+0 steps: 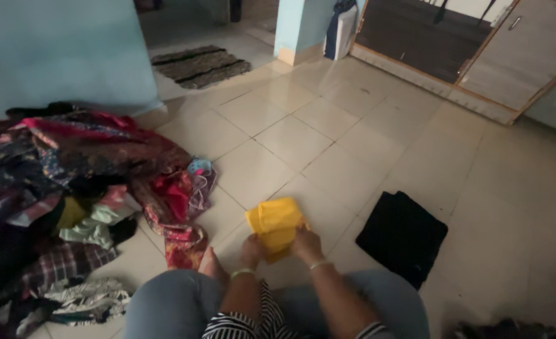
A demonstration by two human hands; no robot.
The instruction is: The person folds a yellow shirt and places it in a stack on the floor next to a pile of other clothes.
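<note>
Top: short-sleeved black-and-white striped fabric top, its stripes narrow.
Legs: blue-grey denim-like trousers over both knees; in this dim light the cloth could be jeans.
Left hand: thin pale bangle round the wrist.
Right hand: similar slim light bangle.
Foot: bare foot beside the left knee.

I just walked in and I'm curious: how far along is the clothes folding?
One black folded garment already lies flat on the tiled floor. Both hands, left hand and right hand, hold a yellow cloth, partly folded. A big unfolded pile of mixed clothes still waits.
</note>
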